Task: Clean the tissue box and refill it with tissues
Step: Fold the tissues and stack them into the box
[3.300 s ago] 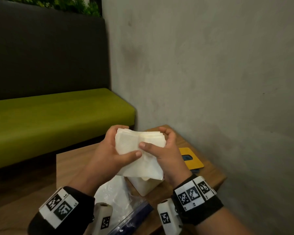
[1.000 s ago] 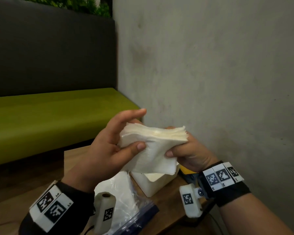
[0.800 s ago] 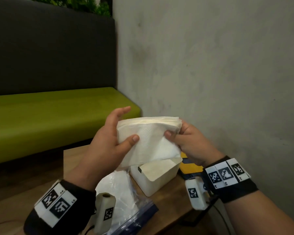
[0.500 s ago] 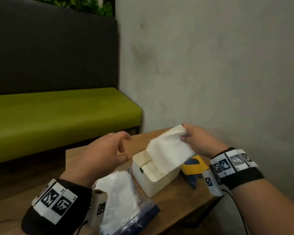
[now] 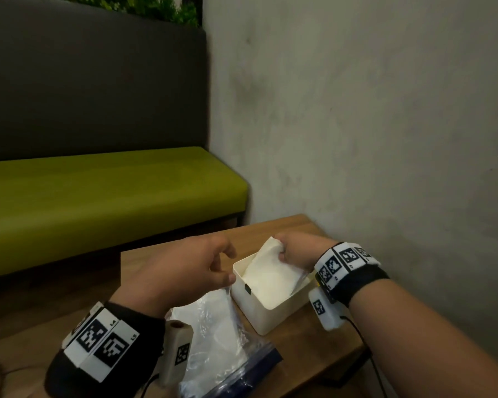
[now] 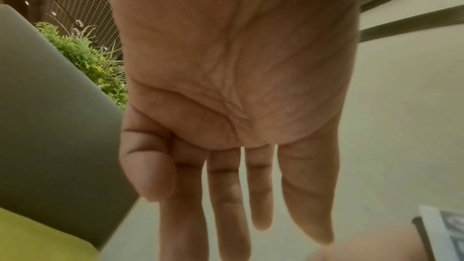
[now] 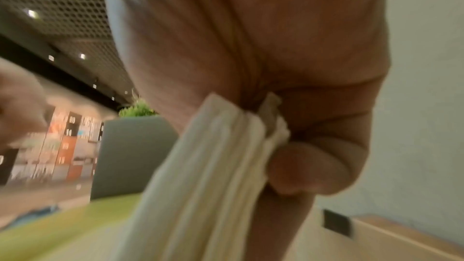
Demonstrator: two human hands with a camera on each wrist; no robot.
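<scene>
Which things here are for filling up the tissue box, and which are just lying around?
For the job:
- tissue box, open on the wooden table
- stack of tissues, held by the right hand, going into the box
- plastic bag with more tissues
- left hand, holding nothing

Just lying about:
- green bench
- plants above the backrest

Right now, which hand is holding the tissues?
The right hand grips the tissues over the white box. The left hand holds nothing.
</scene>
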